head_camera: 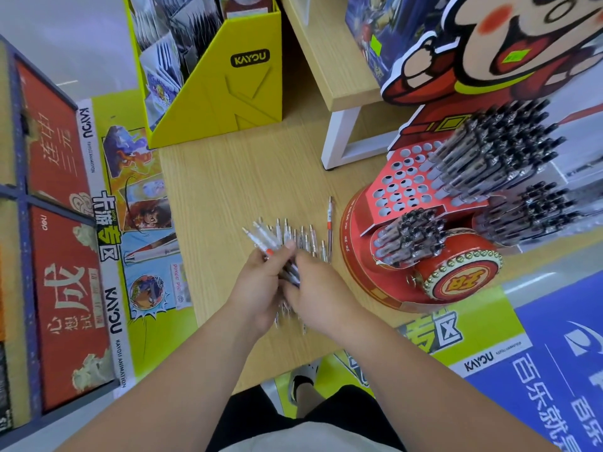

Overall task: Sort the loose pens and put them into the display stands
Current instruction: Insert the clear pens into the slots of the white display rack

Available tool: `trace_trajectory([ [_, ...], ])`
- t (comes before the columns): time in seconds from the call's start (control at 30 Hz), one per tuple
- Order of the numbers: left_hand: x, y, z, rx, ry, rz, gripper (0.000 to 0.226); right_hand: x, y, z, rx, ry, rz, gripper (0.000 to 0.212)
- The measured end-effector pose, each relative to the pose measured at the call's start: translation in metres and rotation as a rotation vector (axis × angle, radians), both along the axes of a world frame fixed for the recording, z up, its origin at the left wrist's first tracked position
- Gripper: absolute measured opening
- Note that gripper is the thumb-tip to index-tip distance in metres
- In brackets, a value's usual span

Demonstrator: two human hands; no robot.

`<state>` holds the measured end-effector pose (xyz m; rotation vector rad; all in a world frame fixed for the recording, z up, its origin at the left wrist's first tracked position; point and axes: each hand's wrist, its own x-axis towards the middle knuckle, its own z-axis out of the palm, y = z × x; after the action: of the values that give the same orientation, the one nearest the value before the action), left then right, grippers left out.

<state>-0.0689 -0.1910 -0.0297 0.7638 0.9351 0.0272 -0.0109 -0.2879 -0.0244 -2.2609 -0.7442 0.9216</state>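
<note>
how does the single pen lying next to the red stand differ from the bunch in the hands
The single pen lies flat on the table, untouched beside the red stand; the bunch of pens is gripped by the left hand and right hand. The single pen points straight away; the bunch fans out at several angles. Both look clear-barrelled, and neither is in the stand.

clear glossy plastic pens (287, 238) lie on a matt pale wood-grain table (228, 184), beside a glossy red printed cardboard stand (385, 203).
</note>
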Motion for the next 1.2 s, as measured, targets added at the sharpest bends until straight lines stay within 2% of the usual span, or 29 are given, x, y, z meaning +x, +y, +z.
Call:
trace_trajectory([
  [0.13,0.000,0.005,-0.006,-0.074,0.067,0.099,0.011,-0.011,0.003,-0.002,-0.015,-0.116,0.109,0.041],
  [0.27,-0.003,0.012,-0.013,-0.111,0.085,0.130,0.008,-0.007,-0.006,0.003,0.004,-0.096,0.153,0.051],
  [0.4,-0.006,0.022,-0.020,-0.127,0.058,0.127,0.008,0.006,-0.019,0.004,0.099,-0.039,-0.156,0.018],
  [0.47,-0.009,0.026,-0.021,-0.126,0.058,0.120,0.003,0.014,-0.028,-0.011,-0.009,-0.110,-0.248,0.019],
  [0.63,-0.016,0.033,-0.018,-0.093,0.042,0.082,0.021,0.023,-0.042,-0.039,-0.335,-0.108,-0.255,0.023],
  [0.77,-0.020,0.036,-0.015,-0.109,0.013,0.077,0.027,0.022,-0.038,-0.042,-0.417,-0.111,-0.225,0.029],
  [1.13,-0.023,0.030,-0.003,-0.036,-0.010,0.096,0.025,0.024,-0.034,-0.037,-0.314,-0.005,-0.277,0.020],
  [1.2,-0.024,0.026,-0.005,-0.033,-0.004,0.106,0.025,0.022,-0.035,-0.037,-0.282,0.032,-0.308,0.026],
])
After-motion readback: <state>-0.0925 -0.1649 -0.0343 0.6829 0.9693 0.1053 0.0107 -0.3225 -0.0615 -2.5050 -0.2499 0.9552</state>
